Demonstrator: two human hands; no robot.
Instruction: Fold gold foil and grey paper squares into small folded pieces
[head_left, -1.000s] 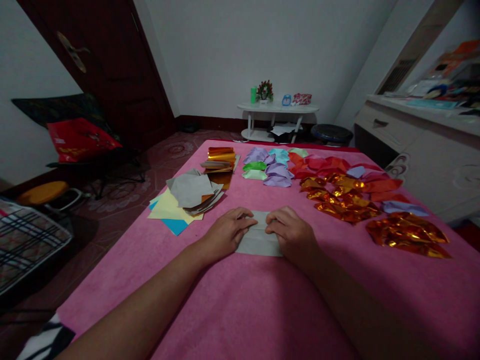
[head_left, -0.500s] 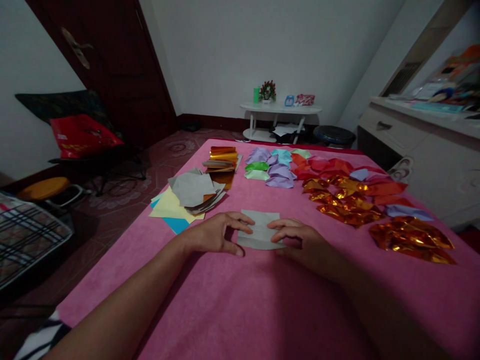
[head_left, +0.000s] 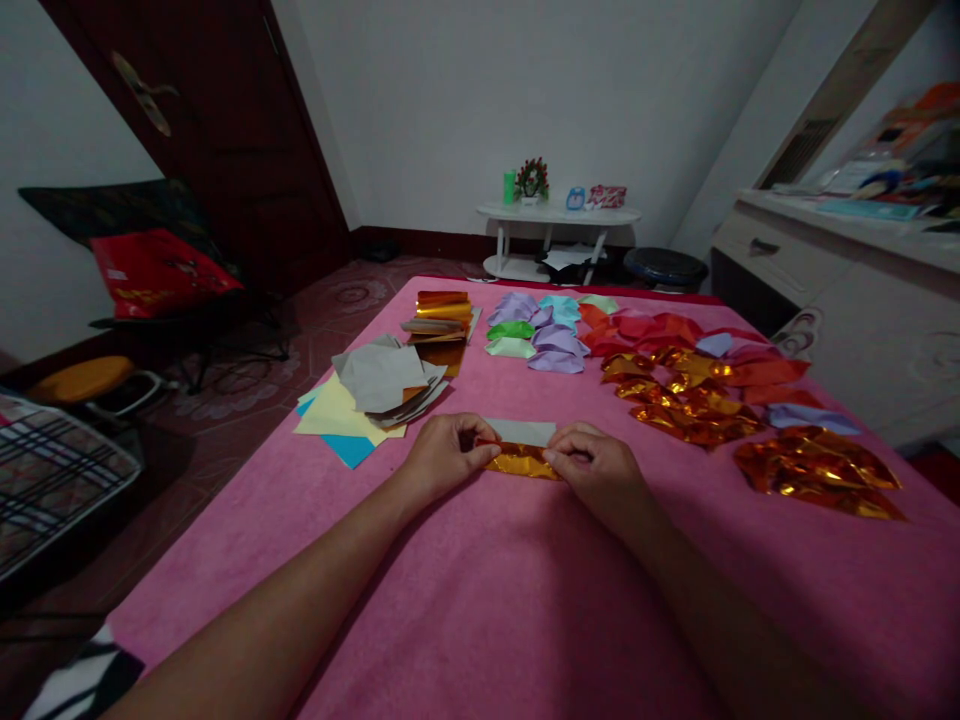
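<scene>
A sheet of gold foil paper (head_left: 521,460) lies on the pink cloth in front of me, its near part folded up so the shiny gold side shows. The far strip still shows its dull grey back. My left hand (head_left: 450,455) pinches the left end of the fold between thumb and fingers. At the right end, my right hand (head_left: 596,465) pinches the same fold. Beyond my left hand sits a loose stack of grey-backed sheets (head_left: 382,372), resting partly on yellow paper (head_left: 337,412) and blue paper (head_left: 350,450).
Gold and grey folded sheets (head_left: 441,325) stand behind the stack. Purple and green folded papers (head_left: 556,348), red ones (head_left: 660,332) and crinkled gold foil pieces (head_left: 817,470) spread across the right side of the pink-covered table (head_left: 450,620). A white side table (head_left: 559,214) stands beyond.
The near part of the sheet, grey and flat before, is now folded away from me, showing gold. Both hands have closed from loose, spread fingers into pinches at its ends.
</scene>
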